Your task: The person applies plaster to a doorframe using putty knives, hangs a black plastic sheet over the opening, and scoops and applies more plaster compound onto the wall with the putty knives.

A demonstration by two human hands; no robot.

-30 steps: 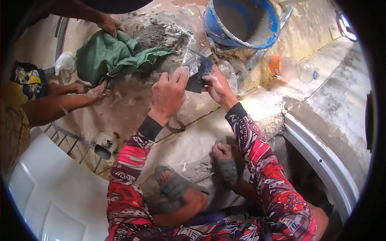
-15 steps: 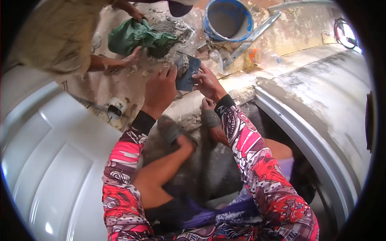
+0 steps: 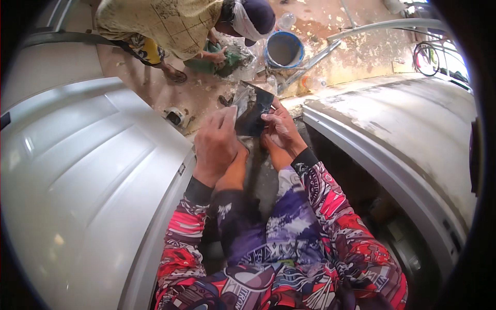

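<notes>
My right hand (image 3: 281, 125) grips the right edge of a dark, flat square plate (image 3: 252, 118), with the thumb on its face. Wet grey mortar (image 3: 246, 95) lies on the plate's upper left part. At the left edge, my left hand (image 3: 216, 144) is closed, its back toward me; what its fingers hold is hidden. The plate is above my lower legs. Beyond it, a co-worker's hand (image 3: 219, 55) is on a green sack (image 3: 199, 66), beside a heap of grey mortar (image 3: 238, 58) on the floor.
A blue bucket (image 3: 284, 50) of grey mix stands ahead, near a metal strip (image 3: 312, 63) and a clear bottle (image 3: 313, 82). A white panelled door (image 3: 93, 165) is at my left. At my right run a pale door frame (image 3: 372, 160) and a plastered wall (image 3: 413, 113).
My hands and the plate have come back toward me, and I now stand more upright. The view takes in more of the floor and co-worker, whose hand is now on top of the sack.
</notes>
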